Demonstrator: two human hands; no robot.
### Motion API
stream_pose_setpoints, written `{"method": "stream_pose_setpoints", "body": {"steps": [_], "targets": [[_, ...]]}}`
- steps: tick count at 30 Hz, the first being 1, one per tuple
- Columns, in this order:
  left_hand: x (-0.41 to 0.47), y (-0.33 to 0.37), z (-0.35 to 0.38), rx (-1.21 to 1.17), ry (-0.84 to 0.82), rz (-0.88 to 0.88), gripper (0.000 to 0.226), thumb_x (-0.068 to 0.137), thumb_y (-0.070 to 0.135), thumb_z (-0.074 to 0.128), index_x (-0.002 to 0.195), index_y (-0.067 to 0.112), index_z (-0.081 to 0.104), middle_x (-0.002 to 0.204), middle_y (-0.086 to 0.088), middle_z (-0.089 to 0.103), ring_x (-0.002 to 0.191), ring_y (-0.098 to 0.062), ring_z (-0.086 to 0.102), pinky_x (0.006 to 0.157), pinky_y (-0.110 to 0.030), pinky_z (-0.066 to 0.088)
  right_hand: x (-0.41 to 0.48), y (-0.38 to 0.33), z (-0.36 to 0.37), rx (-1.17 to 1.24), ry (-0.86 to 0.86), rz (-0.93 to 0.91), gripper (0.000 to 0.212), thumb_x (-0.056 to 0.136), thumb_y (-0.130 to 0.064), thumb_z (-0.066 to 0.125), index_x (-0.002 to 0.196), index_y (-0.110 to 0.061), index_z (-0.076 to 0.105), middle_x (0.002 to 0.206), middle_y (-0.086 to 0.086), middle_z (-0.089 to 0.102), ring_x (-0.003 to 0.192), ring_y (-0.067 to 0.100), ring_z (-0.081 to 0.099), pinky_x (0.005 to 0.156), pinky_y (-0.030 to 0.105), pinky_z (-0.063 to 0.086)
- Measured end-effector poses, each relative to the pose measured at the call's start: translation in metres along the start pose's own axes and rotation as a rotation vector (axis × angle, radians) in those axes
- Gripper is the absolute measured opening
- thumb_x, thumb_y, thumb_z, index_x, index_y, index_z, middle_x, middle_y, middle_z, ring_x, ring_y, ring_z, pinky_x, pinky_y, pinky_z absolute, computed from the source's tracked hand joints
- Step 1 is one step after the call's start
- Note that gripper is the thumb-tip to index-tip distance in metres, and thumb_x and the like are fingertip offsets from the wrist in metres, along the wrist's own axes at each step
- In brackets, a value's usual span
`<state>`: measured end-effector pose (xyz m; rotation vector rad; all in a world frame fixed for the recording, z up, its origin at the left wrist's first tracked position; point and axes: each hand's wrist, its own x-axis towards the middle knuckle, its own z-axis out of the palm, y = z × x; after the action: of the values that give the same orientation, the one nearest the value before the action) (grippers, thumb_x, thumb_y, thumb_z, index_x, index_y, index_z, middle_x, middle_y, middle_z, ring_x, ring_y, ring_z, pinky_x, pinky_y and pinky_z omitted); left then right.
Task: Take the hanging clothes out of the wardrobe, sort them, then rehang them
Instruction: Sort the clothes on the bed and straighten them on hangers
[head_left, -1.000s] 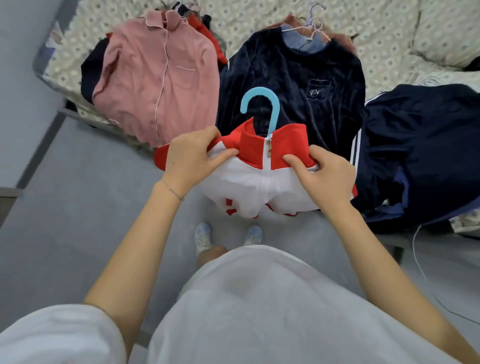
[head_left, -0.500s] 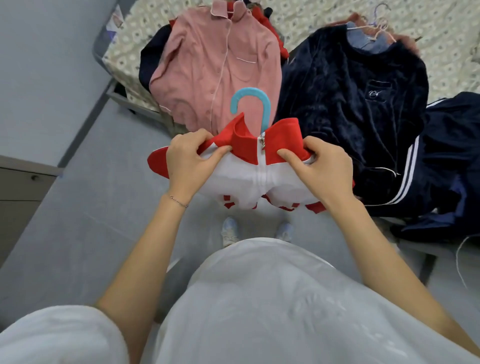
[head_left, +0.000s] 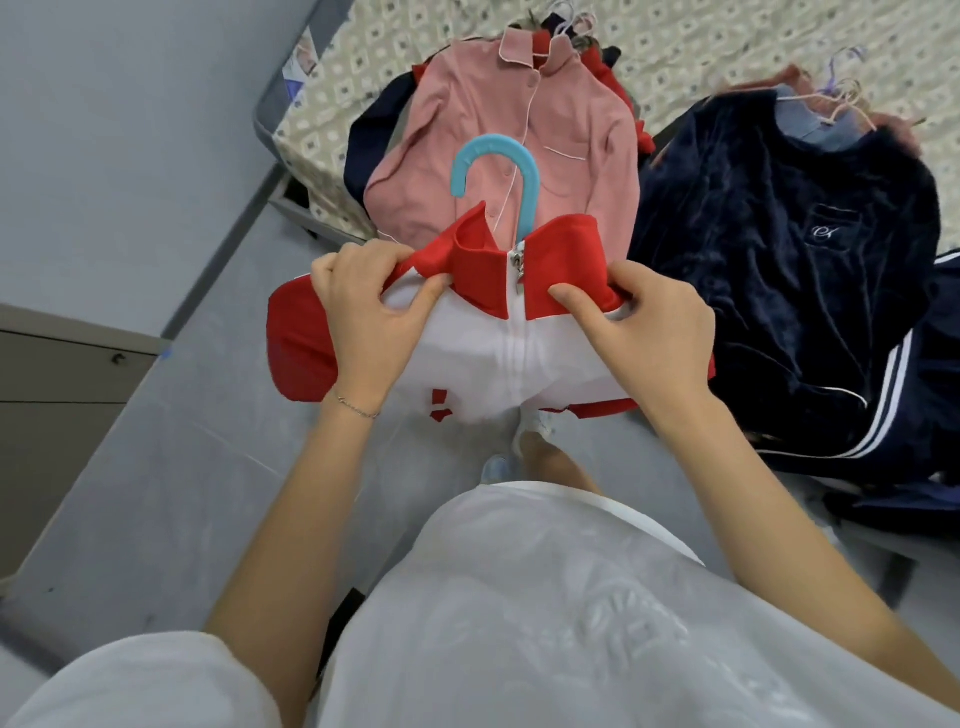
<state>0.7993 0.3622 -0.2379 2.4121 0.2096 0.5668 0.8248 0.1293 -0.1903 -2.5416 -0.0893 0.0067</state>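
Both hands (head_left: 374, 312) pinch jacket (head_left: 519, 338) shoulders (collar between).

A home bedroom: a bed (head_left: 374, 57) with a patterned sheet at twelve o'clock carries clothes (head_left: 519, 145) on hangers; a drawer cabinet (head_left: 57, 384) stands at nine o'clock.

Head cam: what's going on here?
A person holds up a red-and-white zip jacket on a light blue plastic hanger. The left hand and right hand each pinch its red collar, either side of the zip. On the patterned bed behind lie a pink button-up shirt and a dark navy velvet top.
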Motion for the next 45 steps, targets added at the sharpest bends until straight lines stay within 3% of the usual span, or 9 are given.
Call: {"method": "stream_pose_setpoints", "body": {"steps": [10, 20, 25, 30, 34, 36, 38, 41, 45], "targets": [[0.100, -0.007, 0.030, 0.034, 0.024, 0.031, 0.035, 0.089, 0.044, 0.066, 0.085, 0.009, 0.067, 0.081, 0.000, 0.065, 0.082, -0.021, 0.057, 0.088, -0.040, 0.036, 0.107, -0.009, 0.002, 0.018, 0.025, -0.059, 0.062, 0.085, -0.064, 0.062, 0.055, -0.025, 0.023, 0.045, -0.006, 0.027, 0.043, 0.010, 0.028, 0.047, 0.026, 0.023], [0.219, 0.003, 0.079, -0.027, 0.039, 0.099, 0.030, 0.086, 0.038, 0.069, 0.085, 0.007, 0.067, 0.083, -0.003, 0.066, 0.086, -0.017, 0.055, 0.091, -0.030, 0.029, 0.220, -0.006, -0.012, 0.079, 0.088, -0.025, 0.063, 0.083, -0.062, 0.065, 0.056, -0.029, 0.018, 0.045, -0.003, 0.022, 0.045, 0.013, 0.029, 0.047, 0.020, 0.019], [0.274, -0.006, 0.112, -0.061, 0.016, 0.145, 0.033, 0.086, 0.039, 0.070, 0.088, 0.006, 0.068, 0.084, -0.005, 0.066, 0.087, -0.016, 0.054, 0.094, -0.024, 0.027, 0.269, 0.002, -0.006, 0.073, 0.081, 0.041, 0.062, 0.083, -0.067, 0.060, 0.058, -0.017, 0.034, 0.048, -0.002, 0.029, 0.047, 0.016, 0.031, 0.049, 0.024, 0.022], [0.334, -0.024, 0.148, -0.091, -0.031, 0.198, 0.035, 0.085, 0.040, 0.071, 0.085, 0.005, 0.065, 0.083, -0.005, 0.065, 0.085, -0.016, 0.052, 0.091, -0.030, 0.028, 0.319, 0.003, 0.011, 0.084, 0.145, 0.110, 0.063, 0.083, -0.063, 0.064, 0.057, -0.025, 0.021, 0.047, -0.003, 0.024, 0.047, 0.012, 0.033, 0.047, 0.021, 0.023], [0.383, -0.056, 0.197, -0.095, -0.107, 0.207, 0.032, 0.084, 0.040, 0.072, 0.087, 0.008, 0.067, 0.084, -0.002, 0.066, 0.085, -0.016, 0.053, 0.093, -0.019, 0.023, 0.372, 0.014, 0.047, 0.054, 0.129, 0.167, 0.061, 0.086, -0.060, 0.062, 0.058, -0.026, 0.021, 0.048, -0.004, 0.026, 0.046, 0.011, 0.034, 0.047, 0.019, 0.023], [0.401, -0.080, 0.228, -0.075, -0.163, 0.187, 0.033, 0.086, 0.043, 0.071, 0.088, 0.010, 0.067, 0.084, -0.002, 0.066, 0.084, -0.016, 0.053, 0.094, -0.015, 0.021, 0.400, 0.028, 0.075, 0.060, 0.095, 0.172, 0.056, 0.088, -0.056, 0.063, 0.058, -0.027, 0.024, 0.051, -0.005, 0.030, 0.049, 0.009, 0.037, 0.049, 0.017, 0.027], [0.412, -0.103, 0.259, -0.067, -0.226, 0.148, 0.033, 0.087, 0.045, 0.070, 0.090, 0.012, 0.067, 0.083, -0.001, 0.065, 0.083, -0.015, 0.052, 0.094, -0.014, 0.020, 0.423, 0.049, 0.106, 0.081, 0.058, 0.167, 0.045, 0.089, -0.055, 0.061, 0.061, -0.026, 0.042, 0.055, -0.005, 0.043, 0.056, 0.010, 0.043, 0.054, 0.013, 0.032], [0.423, -0.132, 0.302, -0.072, -0.254, 0.132, 0.030, 0.086, 0.041, 0.070, 0.091, 0.012, 0.068, 0.083, -0.001, 0.065, 0.083, -0.012, 0.049, 0.095, -0.012, 0.020, 0.454, 0.076, 0.150, 0.049, 0.025, 0.184, 0.048, 0.089, -0.062, 0.053, 0.083, -0.015, 0.065, 0.070, -0.003, 0.060, 0.068, 0.013, 0.052, 0.061, 0.019, 0.040], [0.440, -0.160, 0.357, -0.083, -0.299, 0.035, 0.030, 0.085, 0.044, 0.067, 0.096, 0.016, 0.069, 0.090, 0.004, 0.066, 0.090, -0.014, 0.053, 0.097, -0.024, 0.026, 0.496, 0.097, 0.191, 0.067, 0.036, 0.212, 0.039, 0.091, -0.047, 0.060, 0.065, -0.033, 0.035, 0.057, -0.015, 0.038, 0.062, 0.001, 0.045, 0.059, 0.018, 0.032]]}}
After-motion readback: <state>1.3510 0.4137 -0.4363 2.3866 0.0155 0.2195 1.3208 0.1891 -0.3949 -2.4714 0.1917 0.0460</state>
